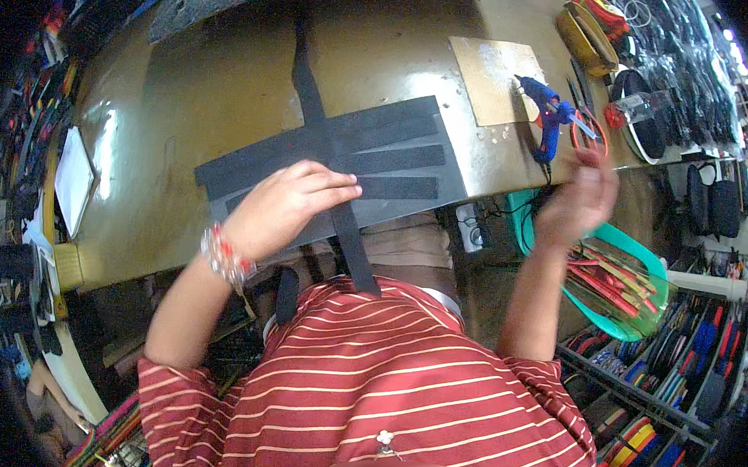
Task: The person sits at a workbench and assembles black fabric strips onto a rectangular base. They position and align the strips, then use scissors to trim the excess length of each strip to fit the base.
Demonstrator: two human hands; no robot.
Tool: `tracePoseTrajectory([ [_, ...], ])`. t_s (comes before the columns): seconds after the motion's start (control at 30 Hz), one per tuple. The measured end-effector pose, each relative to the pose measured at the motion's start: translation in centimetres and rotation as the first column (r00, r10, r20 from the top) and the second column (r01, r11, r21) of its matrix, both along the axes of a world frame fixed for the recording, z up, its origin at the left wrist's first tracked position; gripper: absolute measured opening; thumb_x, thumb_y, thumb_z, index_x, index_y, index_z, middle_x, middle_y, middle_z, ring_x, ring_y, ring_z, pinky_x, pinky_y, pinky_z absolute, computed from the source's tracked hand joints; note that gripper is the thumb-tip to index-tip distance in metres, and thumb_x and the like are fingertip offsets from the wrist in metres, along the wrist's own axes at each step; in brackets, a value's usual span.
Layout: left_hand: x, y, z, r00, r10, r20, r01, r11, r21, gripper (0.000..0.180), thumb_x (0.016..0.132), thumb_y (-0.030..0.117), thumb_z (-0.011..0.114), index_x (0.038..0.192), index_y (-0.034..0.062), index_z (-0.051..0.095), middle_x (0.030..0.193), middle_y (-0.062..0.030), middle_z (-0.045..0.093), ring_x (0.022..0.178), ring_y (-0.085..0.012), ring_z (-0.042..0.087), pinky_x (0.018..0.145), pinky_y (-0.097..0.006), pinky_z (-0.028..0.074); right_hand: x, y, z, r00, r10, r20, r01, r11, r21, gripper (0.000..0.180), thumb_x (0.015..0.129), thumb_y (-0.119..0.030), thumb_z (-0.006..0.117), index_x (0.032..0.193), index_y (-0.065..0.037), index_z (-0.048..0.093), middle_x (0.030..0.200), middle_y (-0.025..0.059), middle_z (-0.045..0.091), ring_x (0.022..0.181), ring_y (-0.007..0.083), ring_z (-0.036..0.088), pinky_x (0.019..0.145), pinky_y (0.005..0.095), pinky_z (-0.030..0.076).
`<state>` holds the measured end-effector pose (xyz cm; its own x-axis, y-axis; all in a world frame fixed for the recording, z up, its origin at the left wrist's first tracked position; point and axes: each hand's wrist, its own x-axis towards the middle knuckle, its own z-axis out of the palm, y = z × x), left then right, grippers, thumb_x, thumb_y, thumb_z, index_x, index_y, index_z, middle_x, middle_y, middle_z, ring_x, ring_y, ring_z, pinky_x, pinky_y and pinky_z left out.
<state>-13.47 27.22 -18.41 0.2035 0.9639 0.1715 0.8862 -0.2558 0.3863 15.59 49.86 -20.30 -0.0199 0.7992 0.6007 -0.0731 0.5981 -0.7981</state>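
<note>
Nearest, a person in a red striped shirt sits against the near edge of the surface (144, 211). Along that edge lies a grey panel (453, 166) bearing black strips (391, 158). The left grip (299, 193) — bracelet at the wrist — is directly over the panel's near side, fingers curved, fingertips at the black strips; the thumb is hidden, so I cannot tell whether it pinches anything. A long black strap (309, 97) runs under this hand, from the lap toward the far edge. The right grip (581, 203), well apart from the panel, is blurred above a teal basket (615, 324); whether it is clenched or released I cannot tell. Farther, toward the surface's right end, are a blue glue gun (544, 115), orange-handled scissors (602, 138) and a tan board (477, 81).
</note>
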Motion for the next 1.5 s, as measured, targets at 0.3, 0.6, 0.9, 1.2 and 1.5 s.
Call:
tracePoseTrajectory([
  [0.3,-3.4,3.5,-1.5,0.915,-0.197,0.352,0.247,0.963,-0.104,0.031,0.077,0.012,0.071,0.108,0.0129,0.068,0.094,-0.0021,0.069,0.088,-0.0223,0.058,0.082,-0.034,0.049,16.7,22.3,-16.2,0.925,-0.263,-0.273,-0.134,0.447,-0.885,0.049,0.096,-0.051,0.041,0.127,-0.014,0.050,0.113,0.0065,0.059,0.103,0.0278,0.054,0.088,0.0503,0.044],
  [0.6,-3.8,3.7,-2.3,0.895,-0.282,0.346,0.312,0.950,-0.033,0.027,0.081,0.011,0.068,0.108,0.0122,0.066,0.097,-0.0018,0.068,0.088,-0.0216,0.059,0.082,-0.035,0.048,12.9,23.0,-15.2,0.941,-0.213,-0.262,-0.144,0.449,-0.882,0.060,0.093,-0.060,0.037,0.131,-0.015,0.047,0.128,0.0079,0.052,0.113,0.0300,0.050,0.093,0.0525,0.042],
  [0.9,-3.9,3.8,-2.1,0.884,-0.213,0.416,0.283,0.952,-0.114,0.033,0.079,0.011,0.070,0.111,0.0134,0.068,0.097,0.0004,0.070,0.088,-0.0200,0.058,0.083,-0.034,0.047,16.7,18.3,-16.4,0.936,-0.161,-0.313,-0.174,0.562,-0.809,0.081,0.086,-0.076,0.030,0.145,-0.021,0.030,0.147,0.0094,0.036,0.128,0.0406,0.037,0.100,0.0683,0.028],
  [1.2,-3.8,3.8,-2.3,0.874,-0.170,0.455,0.253,0.959,-0.128,0.021,0.078,0.011,0.071,0.099,0.0112,0.070,0.091,0.0011,0.070,0.086,-0.0187,0.057,0.080,-0.033,0.048,19.8,13.5,-16.1,0.934,-0.212,-0.288,-0.183,0.410,-0.894,0.081,0.083,-0.082,0.014,0.142,-0.031,0.033,0.137,0.0094,0.045,0.103,0.0339,0.056,0.086,0.0529,0.040],
  [1.5,-3.8,3.8,-2.1,0.886,-0.170,0.432,0.255,0.956,-0.147,0.021,0.080,0.012,0.068,0.100,0.0130,0.068,0.088,0.0023,0.068,0.087,-0.0187,0.057,0.081,-0.034,0.047,32.3,19.5,-13.8,0.307,-0.645,0.700,0.941,0.317,-0.120,0.047,0.091,-0.041,0.056,0.113,0.000,0.063,0.106,0.0203,0.067,0.094,0.0348,0.064,0.089,0.0446,0.047],
])
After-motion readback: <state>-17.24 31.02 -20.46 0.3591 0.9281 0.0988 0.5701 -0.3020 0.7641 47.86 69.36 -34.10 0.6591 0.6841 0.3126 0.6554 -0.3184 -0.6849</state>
